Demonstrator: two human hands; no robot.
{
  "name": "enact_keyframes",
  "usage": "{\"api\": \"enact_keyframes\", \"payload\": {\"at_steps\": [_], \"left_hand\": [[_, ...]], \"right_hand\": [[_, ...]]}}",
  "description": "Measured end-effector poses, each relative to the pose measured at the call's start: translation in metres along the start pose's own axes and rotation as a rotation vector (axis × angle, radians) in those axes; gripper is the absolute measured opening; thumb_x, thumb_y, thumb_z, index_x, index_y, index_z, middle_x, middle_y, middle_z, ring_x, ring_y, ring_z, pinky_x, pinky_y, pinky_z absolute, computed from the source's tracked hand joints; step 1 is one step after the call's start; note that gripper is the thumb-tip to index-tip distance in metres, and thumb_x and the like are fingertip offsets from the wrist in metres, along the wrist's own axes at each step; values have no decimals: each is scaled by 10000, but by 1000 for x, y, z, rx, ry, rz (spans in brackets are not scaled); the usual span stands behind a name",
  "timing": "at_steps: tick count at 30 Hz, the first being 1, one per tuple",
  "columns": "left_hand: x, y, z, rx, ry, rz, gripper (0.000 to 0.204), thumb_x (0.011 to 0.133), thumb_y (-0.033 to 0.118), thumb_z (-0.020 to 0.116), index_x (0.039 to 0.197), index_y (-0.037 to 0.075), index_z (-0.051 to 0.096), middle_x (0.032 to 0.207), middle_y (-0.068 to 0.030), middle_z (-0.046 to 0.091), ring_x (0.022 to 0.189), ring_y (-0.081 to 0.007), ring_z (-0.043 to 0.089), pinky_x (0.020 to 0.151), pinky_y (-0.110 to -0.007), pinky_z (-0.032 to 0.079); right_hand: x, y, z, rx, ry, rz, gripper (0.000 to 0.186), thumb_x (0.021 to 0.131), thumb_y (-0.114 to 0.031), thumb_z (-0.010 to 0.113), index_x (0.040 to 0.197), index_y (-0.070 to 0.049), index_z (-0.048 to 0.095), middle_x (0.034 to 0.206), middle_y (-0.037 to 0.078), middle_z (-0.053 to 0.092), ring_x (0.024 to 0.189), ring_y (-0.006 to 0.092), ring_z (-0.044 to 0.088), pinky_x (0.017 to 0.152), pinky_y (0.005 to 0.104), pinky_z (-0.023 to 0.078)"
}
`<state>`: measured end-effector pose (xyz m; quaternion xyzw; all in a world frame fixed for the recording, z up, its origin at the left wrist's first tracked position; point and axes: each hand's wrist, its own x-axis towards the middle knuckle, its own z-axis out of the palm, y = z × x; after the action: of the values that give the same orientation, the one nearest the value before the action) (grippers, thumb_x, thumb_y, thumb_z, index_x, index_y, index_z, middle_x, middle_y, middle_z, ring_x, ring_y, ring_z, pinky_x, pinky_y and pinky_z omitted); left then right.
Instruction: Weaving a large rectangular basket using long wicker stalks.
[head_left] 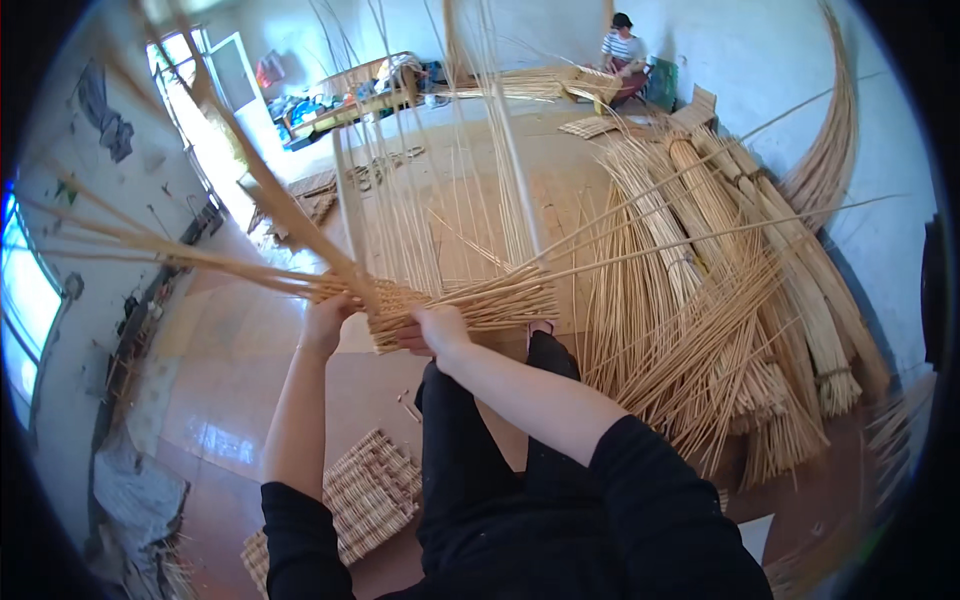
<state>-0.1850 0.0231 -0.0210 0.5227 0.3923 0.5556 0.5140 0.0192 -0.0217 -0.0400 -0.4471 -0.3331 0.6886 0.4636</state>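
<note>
A partly woven wicker basket sits in front of my knees, with long thin stakes rising from it beside pale straight uprights. My left hand is closed at the basket's left corner, gripping a bunch of wicker rods that fan out to the left. Its fingertips are partly hidden behind the rods. My right hand is closed on the near woven side, thumb above and fingers curled below the top. Two long loose rods run from the weave toward the upper right.
Large bundles of wicker rods lie on the right. A woven panel rests on the floor at lower left. Another person sits at the far wall. A wooden bench with cloth stands at the back, near an open door.
</note>
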Motion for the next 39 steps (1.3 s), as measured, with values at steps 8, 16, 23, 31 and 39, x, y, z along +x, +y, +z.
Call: {"api": "enact_keyframes", "payload": {"at_steps": [8,16,23,31,39], "left_hand": [[-7,-60,-40,-58,-16,38,483,983,349,424,1361,49,409,1301,-113,514,1171,-244,516,981,-411,442],[-107,-145,-46,56,199,-247,484,963,391,452,1324,69,464,1367,-91,468,1247,-239,450,1045,-407,361],[-96,-129,64,232,118,-306,389,905,204,619,1221,-6,536,1151,-93,586,1076,-174,527,942,-322,412],[-75,-163,62,115,81,-524,429,869,190,672,1215,-22,537,1074,-97,615,967,-183,568,864,-325,465],[-85,-188,93,96,297,-356,452,838,205,719,1172,-20,512,993,-87,609,850,-161,585,754,-290,501]], "right_hand": [[38,75,12,199,68,-195,355,916,-313,551,759,-7,640,685,110,656,562,166,619,506,317,474],[9,146,-10,51,169,-202,483,928,-378,539,769,68,634,604,69,591,563,127,530,554,319,421],[9,152,-59,208,73,-80,405,937,-328,558,794,35,670,634,-6,559,574,70,490,530,257,390],[-48,94,-137,407,258,-274,108,946,-8,437,988,-77,365,1117,165,587,840,203,652,749,322,560],[13,-23,-98,-1105,-140,-533,448,925,-123,514,1330,-48,337,1158,223,533,724,265,651,728,335,555]]}}
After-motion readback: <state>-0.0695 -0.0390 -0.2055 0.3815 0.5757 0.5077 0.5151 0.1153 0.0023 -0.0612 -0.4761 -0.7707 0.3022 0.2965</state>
